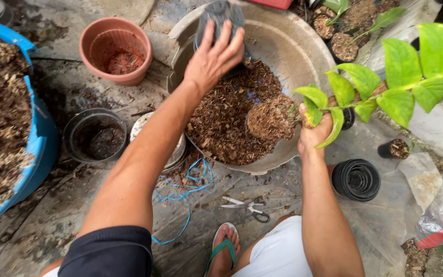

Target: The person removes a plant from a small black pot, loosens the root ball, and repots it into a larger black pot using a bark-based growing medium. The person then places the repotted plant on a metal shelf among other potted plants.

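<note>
While I crouch with my foot in a green flip-flop sandal [225, 250] on the grey plastic sheet [67, 215], a small pair of metal scissors with dark handles [247, 207] lies just in front of my toes, beside a loose tangle of thin blue cord [188, 191]. To my right sits a stack of nested black plastic nursery pots [355, 179].

My right hand [314, 132] is closed in a fist around the stem of a leafy bright green pothos cutting [385, 82], just above its matted brown root ball [271, 119], which hangs over the big shallow grey mixing basin [303, 46]. That root ball looks crumbly to me; if I tilt or shake it, I judge that clumps could drop away and tear the fine roots. Squeezing the stem harder could bruise or snap it.

Further out, my left hand [214, 58] has its fingers spread and lying flat on a small dark plastic pot [222, 15] at the far side of the basin, next to the heap of reddish-brown bark and coir mix [226, 118]. Only resting on it, not wrapped round it, I could knock that pot over.

Left of my arm stand a round dark container [94, 134], an empty terracotta-coloured plastic flowerpot [116, 50] and a large blue tub of brown mulch [39, 138].
</note>
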